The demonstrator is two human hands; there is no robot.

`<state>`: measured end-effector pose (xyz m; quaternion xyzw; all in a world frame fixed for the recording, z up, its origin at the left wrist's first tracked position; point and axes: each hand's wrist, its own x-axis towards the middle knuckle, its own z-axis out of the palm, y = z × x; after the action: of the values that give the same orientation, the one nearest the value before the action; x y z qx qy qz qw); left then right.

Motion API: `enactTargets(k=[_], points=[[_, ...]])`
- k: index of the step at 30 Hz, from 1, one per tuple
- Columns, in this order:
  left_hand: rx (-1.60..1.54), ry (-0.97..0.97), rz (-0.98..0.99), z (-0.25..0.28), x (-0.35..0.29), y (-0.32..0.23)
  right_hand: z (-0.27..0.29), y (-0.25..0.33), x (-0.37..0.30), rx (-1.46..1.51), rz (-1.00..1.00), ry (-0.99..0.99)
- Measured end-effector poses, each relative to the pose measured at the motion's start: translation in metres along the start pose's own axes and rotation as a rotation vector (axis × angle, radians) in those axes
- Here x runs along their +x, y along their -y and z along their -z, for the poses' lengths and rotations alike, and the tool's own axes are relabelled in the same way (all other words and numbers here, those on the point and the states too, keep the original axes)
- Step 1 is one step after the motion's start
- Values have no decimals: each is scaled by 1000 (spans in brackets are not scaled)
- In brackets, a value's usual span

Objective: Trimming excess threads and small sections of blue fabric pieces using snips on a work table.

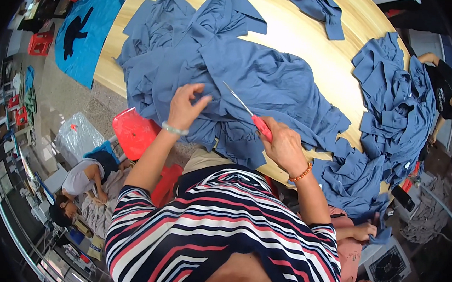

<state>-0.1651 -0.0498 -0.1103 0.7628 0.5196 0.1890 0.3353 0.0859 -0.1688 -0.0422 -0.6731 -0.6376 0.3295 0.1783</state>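
The table (pixel 328 59) is spreading its pale wood grain beneath the work. Across its near left part the cloth (pixel 262 70) is lying in a broad, rumpled heap: it is showing a plain slate blue, it is creasing into many soft folds, and its layers are overlapping. 2 pointed flaps are standing out along its far side, gathered parts are bunching toward the person, and its lower edge is hanging at the table's near edge. On the right, the pile (pixel 397 95) of the same blue is crowding the table's edge, its folds looking tighter. On the floor to the left, a bright blue sheet (pixel 94 32) is lying flat, and a red stool (pixel 132 132) is standing just beside the table.

2 hands are working over the cloth. The right hand (pixel 286 145) is closing firmly around the scissors (pixel 262 129), whose red handles are sitting in its fingers and whose slim metal blades are pointing away to the upper left, above the cloth. The left hand (pixel 186 109) is curving loosely, its thumb standing apart from its fingers; whether it is touching the cloth, I cannot tell.
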Motion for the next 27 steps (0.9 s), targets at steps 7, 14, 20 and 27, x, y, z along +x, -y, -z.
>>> enactTargets(k=[7,14,20,27], points=[[12,-132,-147,-23,-31,58,-22,14,-14,-189,210,225],[38,283,-172,34,-7,12,-20,3,-25,-80,184,188],[536,226,-493,59,94,-16,-19,-20,-48,-93,6,190],[716,458,-332,24,189,24,-15,-14,-45,-60,-34,187]])
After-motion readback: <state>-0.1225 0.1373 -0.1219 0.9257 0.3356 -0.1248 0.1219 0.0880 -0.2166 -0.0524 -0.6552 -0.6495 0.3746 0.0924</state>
